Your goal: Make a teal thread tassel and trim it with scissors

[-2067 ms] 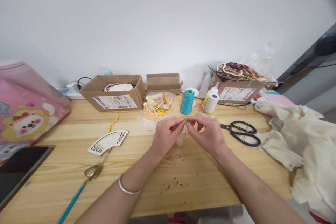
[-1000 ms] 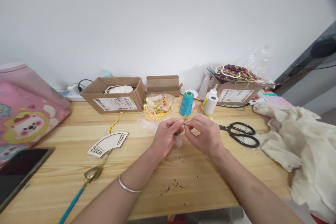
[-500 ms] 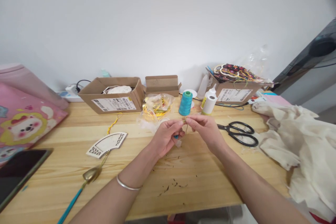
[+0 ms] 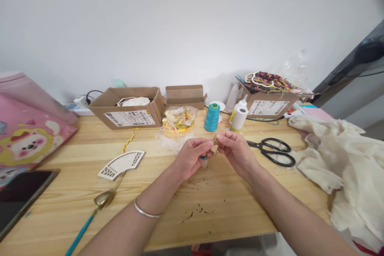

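Note:
My left hand [image 4: 194,156] and my right hand [image 4: 235,150] meet over the middle of the table, both with fingers pinched. Between their fingertips is a thin yellow-green cord [image 4: 215,141], its loose end hanging below. Something small and blue [image 4: 203,157] shows under the left fingers; its kind is too small to make out. Just behind the hands stands a cone of turquoise thread [image 4: 212,117]. Black-handled scissors [image 4: 274,152] lie to the right of my right hand, their blades partly hidden by it.
On the left lie a fan-shaped wooden piece [image 4: 122,165] with a gold pendant and turquoise tassel [image 4: 79,235], and a phone [image 4: 24,196]. Behind are cardboard boxes [image 4: 129,118], a bag of yellow cords [image 4: 180,122] and glue bottles [image 4: 239,118]. Cream cloth [image 4: 354,176] covers the right side.
My fingertips have come slightly lower and nearer to me, still pinching the cord. The right fingers are curled in more. Things on the table have stayed put.

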Tool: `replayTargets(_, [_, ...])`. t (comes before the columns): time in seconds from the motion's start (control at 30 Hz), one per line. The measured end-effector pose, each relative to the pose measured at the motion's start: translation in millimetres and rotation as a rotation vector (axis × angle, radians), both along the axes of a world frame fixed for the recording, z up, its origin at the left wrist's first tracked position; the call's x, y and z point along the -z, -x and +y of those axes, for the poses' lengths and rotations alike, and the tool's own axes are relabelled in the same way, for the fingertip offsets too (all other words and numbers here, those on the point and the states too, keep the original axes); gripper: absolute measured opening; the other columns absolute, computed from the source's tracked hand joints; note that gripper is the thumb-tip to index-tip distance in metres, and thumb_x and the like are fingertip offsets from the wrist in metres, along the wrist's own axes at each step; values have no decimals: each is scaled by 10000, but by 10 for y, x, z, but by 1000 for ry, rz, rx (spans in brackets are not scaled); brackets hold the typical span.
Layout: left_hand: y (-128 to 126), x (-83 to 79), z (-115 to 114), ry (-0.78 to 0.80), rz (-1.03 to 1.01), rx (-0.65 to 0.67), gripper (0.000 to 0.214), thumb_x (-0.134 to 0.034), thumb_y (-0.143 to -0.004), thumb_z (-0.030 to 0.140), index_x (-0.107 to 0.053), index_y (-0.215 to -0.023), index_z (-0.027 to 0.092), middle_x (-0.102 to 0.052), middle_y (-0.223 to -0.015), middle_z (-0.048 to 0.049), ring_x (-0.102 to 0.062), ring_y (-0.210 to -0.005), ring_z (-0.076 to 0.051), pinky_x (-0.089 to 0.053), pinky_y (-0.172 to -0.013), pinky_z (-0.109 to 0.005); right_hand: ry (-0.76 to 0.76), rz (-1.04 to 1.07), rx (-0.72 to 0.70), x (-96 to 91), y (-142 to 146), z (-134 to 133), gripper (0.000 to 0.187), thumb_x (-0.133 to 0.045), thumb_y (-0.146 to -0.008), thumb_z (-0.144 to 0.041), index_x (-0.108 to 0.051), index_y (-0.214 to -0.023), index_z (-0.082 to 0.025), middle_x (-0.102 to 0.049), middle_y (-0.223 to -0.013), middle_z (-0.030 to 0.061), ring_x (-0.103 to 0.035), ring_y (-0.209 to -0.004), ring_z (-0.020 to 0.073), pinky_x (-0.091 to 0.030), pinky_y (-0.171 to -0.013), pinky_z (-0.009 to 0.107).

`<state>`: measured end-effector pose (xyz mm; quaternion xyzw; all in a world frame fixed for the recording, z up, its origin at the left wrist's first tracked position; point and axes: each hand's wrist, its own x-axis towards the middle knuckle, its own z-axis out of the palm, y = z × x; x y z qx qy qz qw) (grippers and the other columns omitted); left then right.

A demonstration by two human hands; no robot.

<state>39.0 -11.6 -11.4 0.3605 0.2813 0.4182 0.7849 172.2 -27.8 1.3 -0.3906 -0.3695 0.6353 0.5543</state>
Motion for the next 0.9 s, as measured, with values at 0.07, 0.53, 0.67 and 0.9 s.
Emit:
replayTargets(0.07, [1,3,-1,-3,-15,6,104,-695,-613,211,-685,-654,116,-531,-479,16,-424,-475,-36,-344,-503,-190,27,52,-26,4,0,4,150,-684,-619,-266,-612,-604,-135,-533,-558,-19,-389,-464,38,-289,-448,178])
replayTargets(0.53, [19,12,-1,1,-47,26,107,-673,-642,205,-678,-667,101,-402,-401,59,-363,-454,-24,-360,-531,-194,140,151,-52,-11,-4,6,122,-697,-591,-217,-615,-592,-126,-494,-515,-27,-369,-467,29,-289,-406,138])
replayTargets(0.67, [24,4,-9,0,-76,34,102,-658,-655,199,-661,-640,98,-353,-404,73,-330,-447,-21,-364,-539,-199,123,136,-52,-5,-12,13,128,-694,-602,-223,-611,-591,-125,-483,-511,-32,-359,-470,28,-289,-411,137])
replayTargets(0.9, [21,-13,-5,-47,-71,-10,191,-652,-665,280,-645,-599,102,-290,-424,73,-313,-464,-35,-353,-534,-207,101,103,-45,-26,6,10,140,-698,-599,-232,-607,-569,-131,-487,-506,-39,-377,-461,29,-287,-412,146])
